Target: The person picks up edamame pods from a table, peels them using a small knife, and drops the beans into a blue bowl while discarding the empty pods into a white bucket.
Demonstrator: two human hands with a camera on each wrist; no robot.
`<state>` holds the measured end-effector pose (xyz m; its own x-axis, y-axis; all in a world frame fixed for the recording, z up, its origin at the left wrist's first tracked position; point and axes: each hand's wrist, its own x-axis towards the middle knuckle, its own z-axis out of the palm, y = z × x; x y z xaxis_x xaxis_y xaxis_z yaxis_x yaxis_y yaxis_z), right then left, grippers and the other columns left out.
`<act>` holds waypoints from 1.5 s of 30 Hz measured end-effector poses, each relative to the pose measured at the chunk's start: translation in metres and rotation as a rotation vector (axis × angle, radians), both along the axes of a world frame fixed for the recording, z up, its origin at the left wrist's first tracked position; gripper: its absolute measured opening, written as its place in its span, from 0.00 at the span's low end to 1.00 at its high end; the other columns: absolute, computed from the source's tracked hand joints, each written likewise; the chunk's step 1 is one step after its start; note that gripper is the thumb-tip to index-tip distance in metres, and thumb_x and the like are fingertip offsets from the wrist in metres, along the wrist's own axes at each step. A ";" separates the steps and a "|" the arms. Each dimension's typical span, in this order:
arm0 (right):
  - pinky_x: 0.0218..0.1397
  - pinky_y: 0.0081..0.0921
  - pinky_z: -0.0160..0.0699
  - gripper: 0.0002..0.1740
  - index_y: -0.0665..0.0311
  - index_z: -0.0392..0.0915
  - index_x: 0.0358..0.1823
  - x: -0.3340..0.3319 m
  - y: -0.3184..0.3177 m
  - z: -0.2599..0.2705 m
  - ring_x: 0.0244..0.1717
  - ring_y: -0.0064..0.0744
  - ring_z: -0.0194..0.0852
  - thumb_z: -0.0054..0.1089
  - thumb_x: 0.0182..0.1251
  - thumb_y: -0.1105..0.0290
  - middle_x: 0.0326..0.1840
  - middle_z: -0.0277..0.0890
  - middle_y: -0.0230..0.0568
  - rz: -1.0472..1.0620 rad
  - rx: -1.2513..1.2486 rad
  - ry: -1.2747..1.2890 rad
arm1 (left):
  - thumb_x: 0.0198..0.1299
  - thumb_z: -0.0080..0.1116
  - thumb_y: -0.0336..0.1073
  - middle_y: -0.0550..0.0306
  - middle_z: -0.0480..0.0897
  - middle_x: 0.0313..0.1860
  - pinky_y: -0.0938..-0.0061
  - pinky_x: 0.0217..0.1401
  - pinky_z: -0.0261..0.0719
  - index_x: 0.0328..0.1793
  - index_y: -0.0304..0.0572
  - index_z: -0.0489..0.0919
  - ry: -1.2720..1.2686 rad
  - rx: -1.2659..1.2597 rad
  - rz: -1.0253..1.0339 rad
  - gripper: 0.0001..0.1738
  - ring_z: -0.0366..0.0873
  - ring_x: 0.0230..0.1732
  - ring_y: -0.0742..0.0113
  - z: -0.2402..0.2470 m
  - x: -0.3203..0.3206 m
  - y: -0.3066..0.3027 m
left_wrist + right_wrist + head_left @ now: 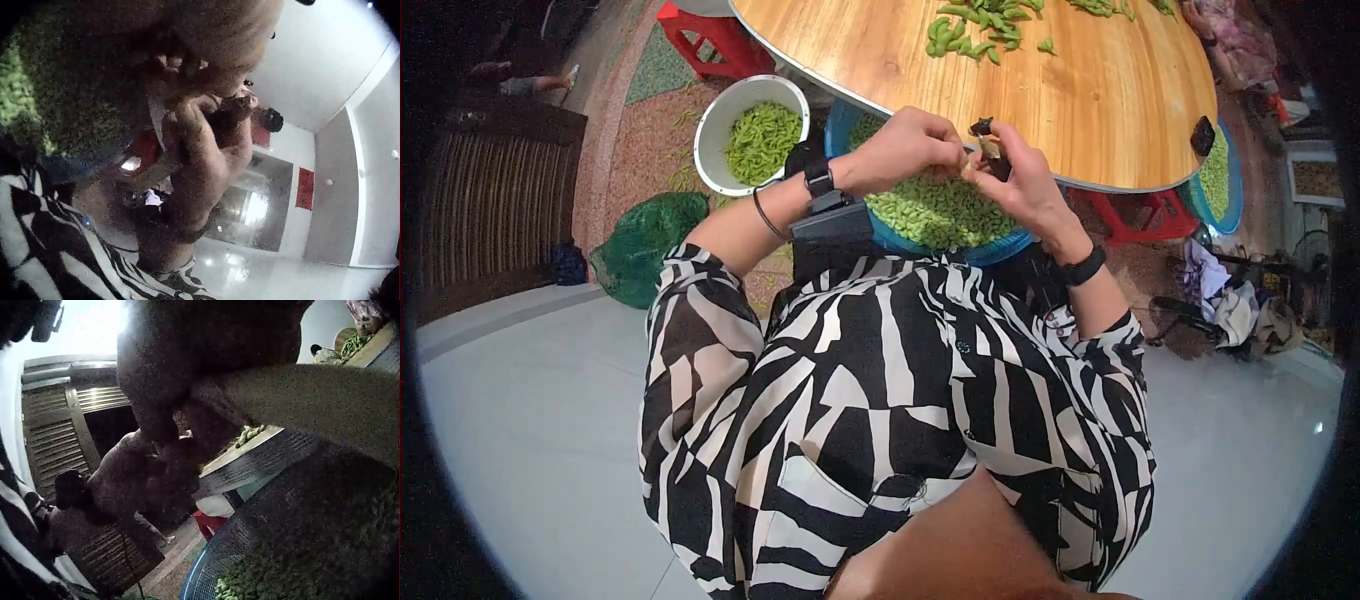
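The left hand [910,148] and right hand [1028,190] meet with fingers curled and nearly closed, seeming to pinch between them a small black-and-tan item [990,150] of uncertain material. Below the fingers sits a wide, round blue plastic basin [1000,249] of loose, pale-green shelled beans [940,215]. Just beyond them is the metal-edged rim of a round, wood-grained desk [1100,110]; farther across it lie bright-green bean pods [945,38]. Off to the left of the fingers stands a round white bucket [711,140] of more pods.

If the pinch loosened, the item could probably drop among the beans; a careless elbow or wrist might knock the basin.

The fingers cover much of the item, so what it is cannot be told. Both wrist views are dark and grainy, hiding the fingertips' contact, and the desk's far side is cut off.
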<state>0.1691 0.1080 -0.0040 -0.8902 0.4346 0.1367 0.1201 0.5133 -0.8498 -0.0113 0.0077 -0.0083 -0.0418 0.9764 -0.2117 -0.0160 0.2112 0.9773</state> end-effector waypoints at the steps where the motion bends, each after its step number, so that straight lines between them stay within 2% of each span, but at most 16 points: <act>1: 0.37 0.25 0.72 0.20 0.68 0.70 0.49 -0.002 -0.001 0.000 0.32 0.29 0.72 0.67 0.57 0.71 0.31 0.74 0.40 -0.042 0.014 -0.001 | 0.54 0.58 0.32 0.61 0.79 0.23 0.82 0.27 0.68 0.29 0.34 0.81 -0.004 0.000 -0.002 0.07 0.73 0.23 0.78 0.000 0.002 -0.001; 2: 0.36 0.19 0.70 0.19 0.67 0.72 0.49 -0.005 -0.003 0.000 0.32 0.18 0.68 0.67 0.57 0.73 0.31 0.72 0.32 -0.084 0.025 -0.003 | 0.54 0.57 0.31 0.61 0.79 0.23 0.82 0.27 0.68 0.30 0.33 0.80 -0.105 0.022 0.079 0.07 0.73 0.24 0.77 -0.001 0.002 -0.003; 5: 0.37 0.27 0.73 0.14 0.68 0.74 0.42 -0.012 -0.007 0.008 0.31 0.34 0.75 0.66 0.58 0.71 0.29 0.74 0.44 -0.090 -0.035 0.018 | 0.54 0.56 0.30 0.59 0.79 0.25 0.82 0.27 0.67 0.32 0.33 0.80 -0.340 0.001 0.169 0.06 0.73 0.25 0.76 -0.007 -0.001 -0.004; 12: 0.33 0.28 0.72 0.14 0.67 0.75 0.42 -0.013 -0.006 0.003 0.29 0.36 0.74 0.67 0.57 0.71 0.29 0.74 0.43 -0.100 0.076 0.186 | 0.56 0.54 0.30 0.55 0.78 0.27 0.82 0.27 0.69 0.32 0.32 0.78 -0.710 -0.148 0.182 0.07 0.73 0.25 0.73 -0.002 -0.003 -0.001; 14: 0.30 0.20 0.65 0.13 0.66 0.75 0.43 -0.014 -0.005 -0.001 0.26 0.23 0.65 0.67 0.58 0.74 0.27 0.70 0.35 -0.056 0.314 0.298 | 0.56 0.54 0.29 0.55 0.78 0.27 0.82 0.27 0.70 0.32 0.32 0.78 -0.741 -0.178 0.200 0.06 0.73 0.24 0.73 -0.004 -0.002 -0.001; 16: 0.30 0.20 0.66 0.12 0.66 0.75 0.42 -0.012 0.000 -0.003 0.25 0.25 0.66 0.67 0.58 0.74 0.27 0.70 0.36 -0.037 0.282 0.263 | 0.56 0.54 0.29 0.55 0.78 0.27 0.82 0.26 0.70 0.32 0.32 0.78 -0.779 -0.212 0.219 0.06 0.72 0.23 0.73 -0.003 0.001 -0.003; 19: 0.30 0.20 0.66 0.11 0.66 0.76 0.42 -0.012 0.000 -0.006 0.25 0.25 0.67 0.66 0.59 0.73 0.27 0.71 0.36 0.013 0.204 0.173 | 0.54 0.56 0.29 0.57 0.79 0.26 0.80 0.27 0.71 0.31 0.32 0.78 -0.655 -0.130 0.243 0.06 0.72 0.23 0.74 0.004 -0.003 -0.006; 23: 0.31 0.18 0.69 0.10 0.67 0.76 0.43 -0.002 0.000 -0.001 0.28 0.20 0.69 0.63 0.61 0.74 0.30 0.74 0.32 0.009 0.053 0.123 | 0.52 0.59 0.30 0.60 0.78 0.23 0.79 0.33 0.72 0.31 0.36 0.78 0.658 0.351 0.438 0.04 0.74 0.27 0.74 0.029 -0.049 -0.036; 25: 0.33 0.22 0.68 0.11 0.67 0.76 0.42 0.002 0.000 -0.002 0.29 0.26 0.70 0.64 0.60 0.73 0.32 0.73 0.36 -0.023 0.004 0.121 | 0.45 0.58 0.26 0.55 0.77 0.28 0.76 0.37 0.74 0.38 0.36 0.77 0.969 0.433 0.470 0.11 0.76 0.31 0.67 0.029 -0.089 -0.054; 27: 0.34 0.23 0.69 0.12 0.67 0.76 0.43 0.005 -0.001 -0.001 0.30 0.27 0.72 0.64 0.60 0.72 0.32 0.74 0.38 -0.068 -0.122 0.086 | 0.45 0.64 0.34 0.52 0.79 0.35 0.67 0.45 0.77 0.42 0.39 0.78 1.416 0.065 0.254 0.16 0.79 0.41 0.58 0.021 -0.128 -0.072; 28: 0.34 0.23 0.69 0.12 0.67 0.76 0.43 0.004 0.000 -0.003 0.30 0.27 0.72 0.64 0.60 0.72 0.32 0.74 0.38 -0.068 -0.121 0.096 | 0.45 0.64 0.34 0.52 0.79 0.35 0.67 0.45 0.77 0.42 0.39 0.78 1.425 0.068 0.255 0.16 0.79 0.41 0.58 0.011 -0.134 -0.078; 30: 0.32 0.20 0.69 0.11 0.67 0.77 0.44 0.002 0.000 -0.012 0.29 0.23 0.73 0.63 0.62 0.72 0.31 0.75 0.36 -0.154 -0.210 0.146 | 0.46 0.67 0.42 0.49 0.79 0.37 0.62 0.48 0.77 0.43 0.40 0.79 1.977 0.075 0.316 0.20 0.78 0.45 0.53 -0.003 -0.138 -0.085; 32: 0.30 0.20 0.69 0.10 0.67 0.76 0.44 0.000 0.004 -0.017 0.28 0.22 0.74 0.61 0.64 0.71 0.30 0.76 0.35 -0.155 -0.200 0.200 | 0.50 0.66 0.41 0.45 0.79 0.35 0.62 0.43 0.77 0.41 0.40 0.78 1.969 0.306 0.294 0.16 0.79 0.42 0.50 -0.006 -0.154 -0.069; 34: 0.29 0.19 0.70 0.10 0.67 0.75 0.44 -0.002 0.005 -0.012 0.27 0.21 0.74 0.59 0.65 0.70 0.30 0.76 0.34 -0.156 -0.194 0.244 | 0.55 0.62 0.34 0.44 0.79 0.33 0.63 0.37 0.77 0.40 0.40 0.79 1.413 0.391 0.359 0.09 0.80 0.36 0.48 -0.001 -0.150 -0.042; 38: 0.22 0.16 0.65 0.11 0.67 0.70 0.48 -0.009 0.008 0.006 0.23 0.17 0.69 0.52 0.70 0.68 0.28 0.72 0.32 -0.265 -0.530 0.120 | 0.59 0.58 0.29 0.48 0.81 0.37 0.66 0.35 0.78 0.44 0.38 0.78 1.018 0.713 0.293 0.08 0.81 0.33 0.55 0.015 -0.092 0.037; 45: 0.20 0.15 0.61 0.13 0.68 0.66 0.52 -0.007 0.018 -0.009 0.24 0.18 0.60 0.43 0.71 0.69 0.33 0.64 0.33 -0.342 -0.883 0.293 | 0.58 0.59 0.40 0.44 0.79 0.34 0.55 0.41 0.77 0.40 0.36 0.79 1.228 0.410 0.325 0.13 0.78 0.36 0.42 -0.009 -0.069 0.098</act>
